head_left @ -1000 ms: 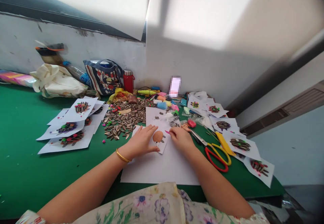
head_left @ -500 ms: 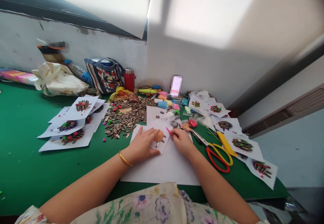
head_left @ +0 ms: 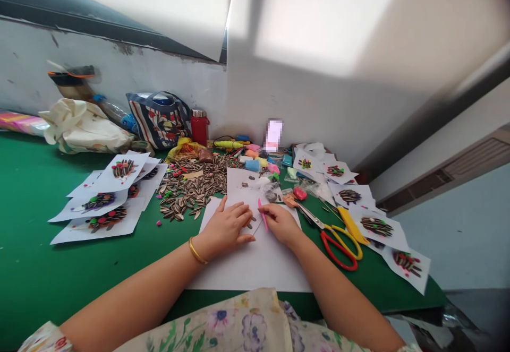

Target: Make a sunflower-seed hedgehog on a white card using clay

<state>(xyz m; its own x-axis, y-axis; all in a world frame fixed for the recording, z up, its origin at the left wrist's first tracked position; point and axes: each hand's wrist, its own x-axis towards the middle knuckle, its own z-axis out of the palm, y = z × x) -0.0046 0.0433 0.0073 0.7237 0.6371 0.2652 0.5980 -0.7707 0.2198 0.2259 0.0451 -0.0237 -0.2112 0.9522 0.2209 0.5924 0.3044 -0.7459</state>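
Note:
My left hand (head_left: 226,229) lies with its fingers stretched out over a small white paper card (head_left: 258,223). The hand hides most of the card, with dark sunflower seeds showing by the fingers and the orange clay largely covered. Just to the right, my right hand (head_left: 282,225) pinches a slim pink modelling tool (head_left: 262,215) near the card's edge. The tool stands tilted, one end up and the other down beside the fingers. Beneath both hands is a large white sheet (head_left: 255,275). Another white card (head_left: 237,182) with a few seeds lies beyond it.
A heap of sunflower seeds (head_left: 195,185) spreads behind my left hand. Scissors (head_left: 338,243) with red and yellow handles lie right, beside a yellow tool (head_left: 353,224). Finished seed pictures (head_left: 109,219) are stacked left, others (head_left: 376,227) right. Coloured clay (head_left: 252,166) and a red flask (head_left: 199,126) stand behind.
My left hand has slid over the orange clay, covering it. The pink tool in my right hand has turned from nearly level to more upright. The view has shifted slightly.

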